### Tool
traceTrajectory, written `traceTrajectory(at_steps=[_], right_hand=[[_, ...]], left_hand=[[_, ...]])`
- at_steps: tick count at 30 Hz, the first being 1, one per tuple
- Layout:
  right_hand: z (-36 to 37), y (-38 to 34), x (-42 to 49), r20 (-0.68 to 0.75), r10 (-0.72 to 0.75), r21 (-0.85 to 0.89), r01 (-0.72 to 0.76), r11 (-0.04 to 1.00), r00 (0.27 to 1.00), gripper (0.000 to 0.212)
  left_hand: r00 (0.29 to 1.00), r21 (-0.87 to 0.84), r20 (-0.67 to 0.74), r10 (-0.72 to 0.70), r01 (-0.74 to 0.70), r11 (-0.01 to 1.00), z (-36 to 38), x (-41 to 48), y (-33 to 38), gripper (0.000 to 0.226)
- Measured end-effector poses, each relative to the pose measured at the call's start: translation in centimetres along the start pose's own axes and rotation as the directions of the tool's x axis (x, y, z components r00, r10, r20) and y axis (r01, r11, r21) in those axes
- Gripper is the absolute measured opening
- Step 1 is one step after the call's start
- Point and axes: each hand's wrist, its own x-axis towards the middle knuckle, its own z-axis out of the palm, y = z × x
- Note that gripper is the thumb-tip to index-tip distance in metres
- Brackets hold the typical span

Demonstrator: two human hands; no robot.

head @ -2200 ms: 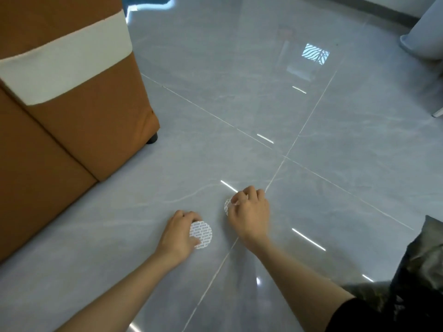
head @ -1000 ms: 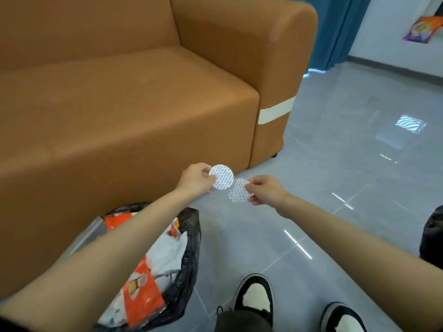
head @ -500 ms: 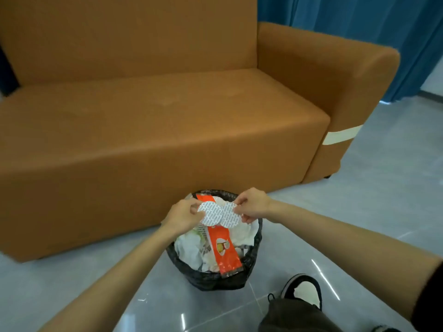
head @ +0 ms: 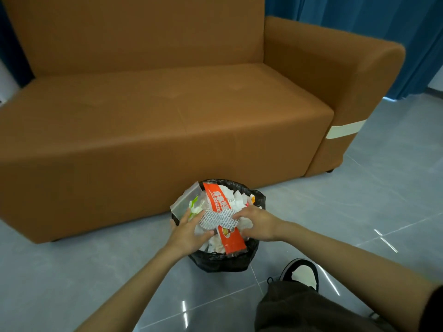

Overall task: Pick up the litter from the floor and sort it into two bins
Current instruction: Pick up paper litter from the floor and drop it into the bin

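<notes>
— Two discs (head: pixel 217 218), round, white and finely patterned. We see them overlapping side by side on top of the heap in the bin (head: pixel 215 262).

— We agree. The bin is small and lined with a black bag, and it stands on the grey floor (head: pixel 72 271) just in front of the brown sofa (head: pixel 167 116).

— What do we find inside it?

— A long orange wrapper (head: pixel 231 240) lies across the middle and passes under the discs. Crumpled white paper (head: pixel 238 200) is packed around it. A clear zip bag (head: pixel 184 201) sticks up at the far left rim. The load reaches the rim.

— And the hands?

— The left hand (head: pixel 189 232) hovers over the near left rim with its fingers straight and spread, grasping nothing. The right hand (head: pixel 257 224) is over the right side, fingers loose and splayed, with the tips at the right disc's edge. We cannot tell whether either hand touches a disc.

— What do we note around the bin?

— A black-and-white shoe (head: pixel 303 274) rests on the floor near the bin, to its right. A blue curtain (head: pixel 359 17) hangs behind the sofa.
</notes>
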Motion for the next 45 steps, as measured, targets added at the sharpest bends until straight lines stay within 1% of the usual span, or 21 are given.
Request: traceTrajectory(at_steps=[2,5,8,11,15,19,23,25,28,31,33,35,36,40,43,45], right_hand=[[0.9,0.4,-0.6,0.054,0.013,-0.04,-0.011,0.999,0.998,0.055],[1.5,1.1,-1.4,0.102,0.039,-0.111,-0.027,0.993,0.994,0.063],[1.4,1.8,-2.3,0.116,0.088,-0.146,-0.071,0.987,0.989,0.064],[0.8,3.1,-3.3,0.117,0.172,-0.18,-0.15,0.972,0.978,0.063],[-0.6,5.7,-5.5,0.094,0.299,-0.191,-0.277,0.942,0.95,0.054],[-1.3,9.5,-7.7,0.023,0.437,-0.237,-0.42,0.876,0.899,0.052],[-1.5,12.3,-10.1,-0.04,0.55,-0.27,-0.539,0.798,0.834,0.064],[-1.8,13.6,-11.6,-0.062,0.599,-0.26,-0.592,0.763,0.799,0.07],[-1.8,15.5,-14.1,-0.086,0.661,-0.207,-0.662,0.72,0.746,0.075],[-1.7,16.4,-15.8,-0.135,0.694,-0.172,-0.706,0.687,0.707,0.071],[-2.4,16.7,-16.6,-0.178,0.72,-0.178,-0.742,0.647,0.671,0.068],[-3.9,16.8,-16.9,-0.239,0.732,-0.2,-0.77,0.606,0.638,0.063],[-4.7,16.8,-17.0,-0.261,0.728,-0.198,-0.773,0.602,0.634,0.059],[-7.4,16.4,-16.3,-0.341,0.674,-0.134,-0.743,0.656,0.656,0.048],[-9.2,17.0,-15.8,-0.406,0.628,-0.098,-0.715,0.693,0.664,0.046],[-10.2,18.2,-15.2,-0.433,0.611,-0.08,-0.704,0.706,0.662,0.044]], left_hand=[[1.0,-0.033,-0.031,-0.002,0.001,0.999,1.0,0.0,-0.6,0.075],[0.997,-0.01,-0.069,0.018,-0.019,1.0,1.8,0.2,-0.9,0.081],[0.998,-0.028,-0.031,0.058,-0.059,0.998,2.6,0.4,0.4,0.084],[0.995,-0.035,0.024,0.098,-0.097,0.995,3.5,0.9,2.6,0.084],[0.986,-0.044,0.083,0.145,-0.141,0.989,5.0,2.2,7.1,0.079],[0.962,-0.068,0.151,0.228,-0.22,0.973,7.6,2.6,12.1,0.073],[0.923,-0.071,0.193,0.333,-0.325,0.943,9.5,3.4,16.5,0.076],[0.894,-0.096,0.2,0.4,-0.388,0.916,10.1,3.8,18.9,0.079],[0.828,-0.142,0.245,0.504,-0.483,0.864,11.2,4.1,22.0,0.079],[0.768,-0.124,0.315,0.557,-0.549,0.827,11.4,4.0,23.5,0.076],[0.751,-0.077,0.335,0.569,-0.58,0.811,11.1,4.2,24.0,0.073],[0.752,-0.032,0.305,0.584,-0.605,0.796,10.5,4.5,24.4,0.07],[0.753,-0.014,0.282,0.594,-0.616,0.788,10.1,4.6,24.6,0.069],[0.746,0.051,0.232,0.624,-0.65,0.758,8.5,5.0,25.8,0.063],[0.759,0.031,0.145,0.634,-0.644,0.764,7.6,5.9,27.8,0.056],[0.757,0.025,0.113,0.644,-0.65,0.76,7.4,6.9,29.4,0.052]])
